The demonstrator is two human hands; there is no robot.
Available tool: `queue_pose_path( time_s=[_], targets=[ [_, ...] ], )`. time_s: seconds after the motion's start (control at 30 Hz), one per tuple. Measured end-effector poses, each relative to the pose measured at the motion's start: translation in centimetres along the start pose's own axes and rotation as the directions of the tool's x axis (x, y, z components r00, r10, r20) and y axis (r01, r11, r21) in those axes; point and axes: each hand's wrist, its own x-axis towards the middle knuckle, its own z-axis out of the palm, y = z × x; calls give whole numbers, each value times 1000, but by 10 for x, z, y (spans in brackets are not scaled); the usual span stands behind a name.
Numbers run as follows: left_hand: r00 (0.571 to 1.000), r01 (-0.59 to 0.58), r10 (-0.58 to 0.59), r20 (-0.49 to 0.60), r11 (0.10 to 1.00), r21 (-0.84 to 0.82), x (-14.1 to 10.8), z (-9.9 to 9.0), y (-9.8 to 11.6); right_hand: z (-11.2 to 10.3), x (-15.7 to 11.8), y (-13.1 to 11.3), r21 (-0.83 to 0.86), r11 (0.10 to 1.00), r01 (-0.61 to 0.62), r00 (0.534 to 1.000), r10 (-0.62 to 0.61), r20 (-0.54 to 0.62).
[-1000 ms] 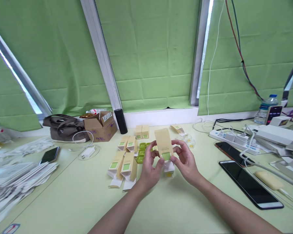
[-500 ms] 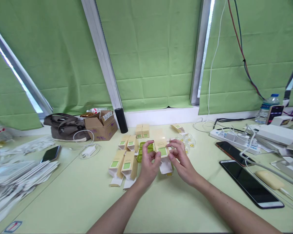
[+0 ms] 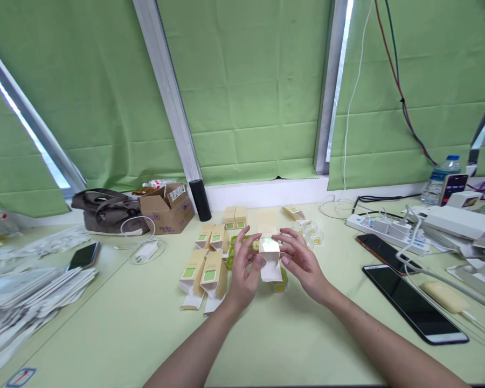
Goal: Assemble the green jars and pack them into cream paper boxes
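Observation:
A small cream carton (image 3: 269, 245) with a window and a white flap hanging toward me is between my two hands. The fingers of my left hand (image 3: 244, 269) are at its left side, and those of my right hand (image 3: 305, 267) are at its right side; both hands hold it lightly. Beneath the flap, a clear container with yellow-green contents (image 3: 280, 283) rests on the table. Left of my hands stand several similar cartons (image 3: 214, 272), the front ones with flaps open. Green pieces (image 3: 231, 253) lie partly hidden behind my left hand.
Clear round containers (image 3: 313, 234) and another carton (image 3: 294, 213) lie behind my right hand. Two phones (image 3: 412, 302), cables and a power strip (image 3: 388, 231) are at right. A cardboard box (image 3: 167, 210), bag (image 3: 109, 213) and stacked white packets (image 3: 36, 291) are at left.
The carton has tilted, so its front window catches glare and its white flap shows more fully. More of the clear container beneath has come into view.

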Motion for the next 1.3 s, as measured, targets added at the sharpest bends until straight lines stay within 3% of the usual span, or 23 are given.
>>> queue_pose_path(
  time_s=[0.23, 0.67, 0.87, 1.3],
  targets=[
    [997, -48, 45, 69, 997, 52, -3, -2, 4, -2, 1, 3, 7, 1000, 4, 1000, -4, -7],
    [998, 57, -56, -37, 998, 23, -1, 7, -4, -2, 2, 9, 49, 998, -39, 999, 41, -29],
    [995, 89, -88, -37, 996, 22, -2, 8, -4, 0, 3, 13, 48, 998, -40, 997, 43, -65],
    [990, 133, -132, -38, 991, 14, -3, 9, 2, 9, 2, 13, 88, 983, -158, 977, 169, -132]
  ],
)
